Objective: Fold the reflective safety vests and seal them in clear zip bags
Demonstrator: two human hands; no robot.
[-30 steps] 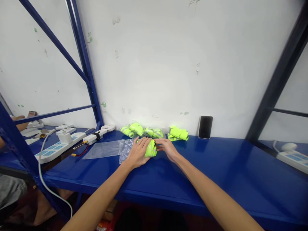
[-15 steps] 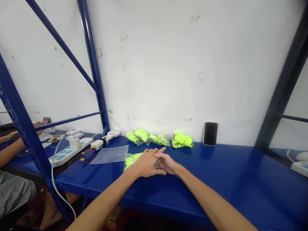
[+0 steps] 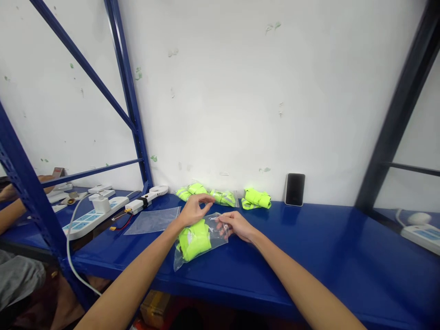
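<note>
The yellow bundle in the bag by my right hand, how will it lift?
The bundle looks like folded cloth, so probably soft and light. Its clear bag looks thin and glossy, so maybe slippery. Lifted by the edge your right hand pinches, it would likely sag.

Your clear, thin plastic bag is glossy and wrinkled, around folded neon-yellow cloth that looks matt, with smoother silvery strips. The flat translucent plastic bag has a soft sheen. You have a smooth, glossy blue-painted tabletop, a matt white wall with rough chipped spots, and a smooth white plastic power strip.
</note>
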